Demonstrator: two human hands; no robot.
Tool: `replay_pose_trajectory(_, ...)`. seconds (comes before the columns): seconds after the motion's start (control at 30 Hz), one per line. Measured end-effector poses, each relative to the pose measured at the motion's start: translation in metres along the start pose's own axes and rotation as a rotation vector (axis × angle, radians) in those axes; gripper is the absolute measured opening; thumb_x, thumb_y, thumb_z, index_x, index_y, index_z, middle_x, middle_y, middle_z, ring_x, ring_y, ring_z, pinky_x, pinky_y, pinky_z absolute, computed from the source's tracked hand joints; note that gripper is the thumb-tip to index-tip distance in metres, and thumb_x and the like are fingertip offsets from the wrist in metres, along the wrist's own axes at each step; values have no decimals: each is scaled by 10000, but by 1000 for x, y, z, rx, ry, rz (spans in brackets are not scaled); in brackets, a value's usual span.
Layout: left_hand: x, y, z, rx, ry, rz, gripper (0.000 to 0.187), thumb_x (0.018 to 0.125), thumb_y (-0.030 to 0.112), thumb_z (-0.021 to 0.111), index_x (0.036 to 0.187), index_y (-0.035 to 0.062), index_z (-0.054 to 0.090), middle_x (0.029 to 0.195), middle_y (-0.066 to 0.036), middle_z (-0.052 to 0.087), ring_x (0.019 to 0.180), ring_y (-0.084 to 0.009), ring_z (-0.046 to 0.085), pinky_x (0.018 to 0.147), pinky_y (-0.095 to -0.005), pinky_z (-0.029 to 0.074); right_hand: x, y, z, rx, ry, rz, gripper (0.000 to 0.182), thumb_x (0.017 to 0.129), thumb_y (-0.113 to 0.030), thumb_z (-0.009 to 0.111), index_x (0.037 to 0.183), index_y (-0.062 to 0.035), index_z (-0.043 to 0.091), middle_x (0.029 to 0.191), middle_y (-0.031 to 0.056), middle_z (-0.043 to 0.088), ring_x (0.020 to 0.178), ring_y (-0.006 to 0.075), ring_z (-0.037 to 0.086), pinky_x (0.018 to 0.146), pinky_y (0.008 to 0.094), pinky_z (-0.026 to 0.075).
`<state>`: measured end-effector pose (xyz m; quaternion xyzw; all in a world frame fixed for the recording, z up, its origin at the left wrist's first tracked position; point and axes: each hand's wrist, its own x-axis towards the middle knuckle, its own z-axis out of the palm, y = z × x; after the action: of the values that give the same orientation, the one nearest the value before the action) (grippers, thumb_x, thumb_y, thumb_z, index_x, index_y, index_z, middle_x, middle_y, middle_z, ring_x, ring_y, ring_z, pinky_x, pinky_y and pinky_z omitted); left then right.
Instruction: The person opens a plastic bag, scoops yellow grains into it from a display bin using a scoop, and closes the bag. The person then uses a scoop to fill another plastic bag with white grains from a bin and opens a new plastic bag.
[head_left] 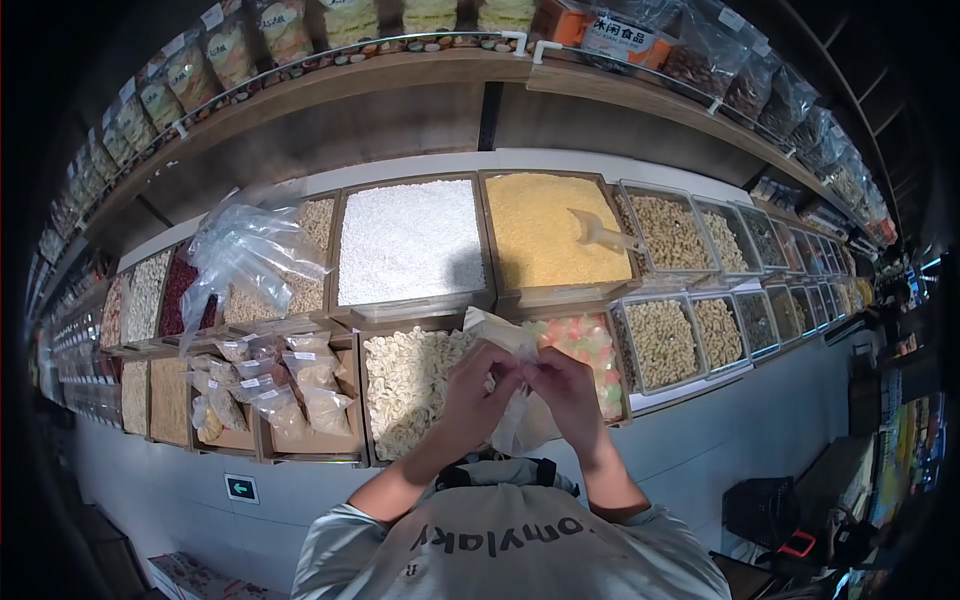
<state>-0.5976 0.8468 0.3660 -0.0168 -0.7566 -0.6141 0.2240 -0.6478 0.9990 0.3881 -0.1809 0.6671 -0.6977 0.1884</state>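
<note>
Both hands are together in front of my chest, working on a clear plastic bag (pixel 526 424). My left hand (pixel 476 388) pinches it with thumb and fingers closed. Close against it, my right hand (pixel 562 388) grips the same plastic from the other side, fingertips nearly meeting. Part of the bag hangs below the hands, and a pale part sticks up above them. Just behind are a bin of white curled pieces (pixel 405 375) and a bin of pink and green pieces (pixel 590 350).
Farther back are bins of white grains (pixel 410 240) and yellow grains (pixel 530 225), the latter with a scoop (pixel 600 232). Loose plastic bags (pixel 245 250) lie at the left above several filled bags (pixel 285 385). Lidded nut bins (pixel 660 340) run right. A shelf (pixel 620 95) overhangs the back.
</note>
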Motion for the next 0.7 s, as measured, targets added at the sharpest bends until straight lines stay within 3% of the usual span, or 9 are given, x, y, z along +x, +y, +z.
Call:
replay_pose_trajectory(0.13,-2,3,-5,44,-110,-31,149,863,-15,716,958,15,606,892,-115,629,712,-190,659,640,-303,517,0,5,-3,-80,75,-6,73,963,-49,640,964,23,656,867,50,670,765,75,606,689,240,499)
replay_pose_trajectory(0.23,-7,-2,-2,-28,-96,-145,139,887,9,705,980,10,602,896,-95,650,754,-172,667,687,-294,522,1,5,-1,-68,122,39,114,939,-30,669,847,1,609,780,6,607,714,50,553,629,227,461)
replay_pose_trajectory(0.3,-9,-3,0,-542,-84,-398,121,920,30,686,989,7,589,915,-56,650,826,-134,657,748,-279,515,3,7,1,-16,167,-74,246,907,-21,709,745,-36,525,705,-32,520,659,29,490,571,211,404)
replay_pose_trajectory(0.33,-9,-4,1,-544,-83,-401,121,920,30,686,989,7,589,915,-56,650,826,-134,657,748,-279,515,3,9,-1,-18,167,-71,246,907,-21,709,745,-36,525,705,-32,520,659,29,490,571,211,404)
replay_pose_trajectory(0.4,-10,-8,2,-549,-265,-313,86,950,31,647,994,1,579,981,-29,642,917,-98,626,794,-265,498,5,12,-3,32,98,60,343,887,-39,744,701,-69,458,677,-49,464,633,22,442,539,204,359)
replay_pose_trajectory(0.53,-13,-24,7,-636,-291,-294,64,957,31,631,985,5,579,971,-26,638,918,-94,620,774,-254,493,3,4,0,237,100,209,357,869,-40,762,696,-75,451,685,-53,458,644,20,422,546,196,328)
replay_pose_trajectory(0.63,-10,-26,0,-597,-146,-258,24,970,40,607,989,28,598,925,-22,640,884,-104,628,764,-257,497,1,10,-7,211,44,188,354,845,5,746,687,-75,440,685,-56,442,639,29,401,544,210,320)
replay_pose_trajectory(0.7,-8,-21,-4,-886,102,-522,18,984,52,586,985,62,602,885,-11,629,842,-110,625,761,-275,500,3,17,-14,-11,7,49,340,803,96,680,681,-77,413,667,-29,478,583,48,426,518,222,331)
